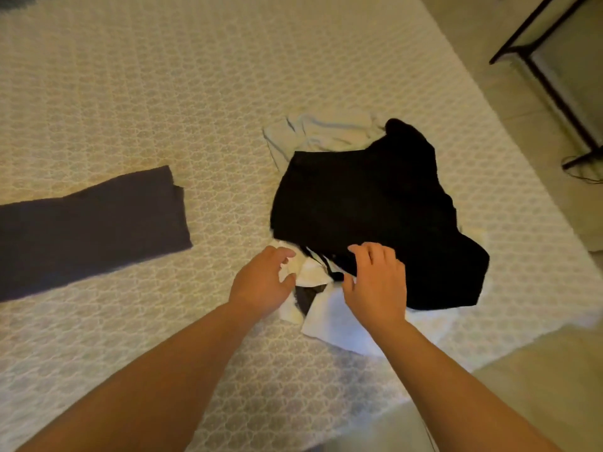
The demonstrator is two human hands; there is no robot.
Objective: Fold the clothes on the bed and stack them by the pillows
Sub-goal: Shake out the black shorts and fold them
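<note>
Nearest, two bare forearms reach up from the bottom edge toward a heap of clothes at about four o'clock on the bed [163, 93]. The left hand [262, 282] curls its fingers and thumb around a crumpled white garment [310, 272] at the near edge of the heap. The right hand [375, 282] lies just beside it, fingers bent over the near hem of a black garment [368, 210], thumb tucked at the cloth's edge; whether it truly grips is hard to tell. A flat white piece [339, 324] shows beneath the right wrist. Beyond the black garment, at twelve o'clock of the heap, lies a pale striped cloth [326, 132]. At nine o'clock, well apart, a dark grey garment [94, 226] lies flat. A black metal frame [551, 83] stands on the floor at two o'clock.
</note>
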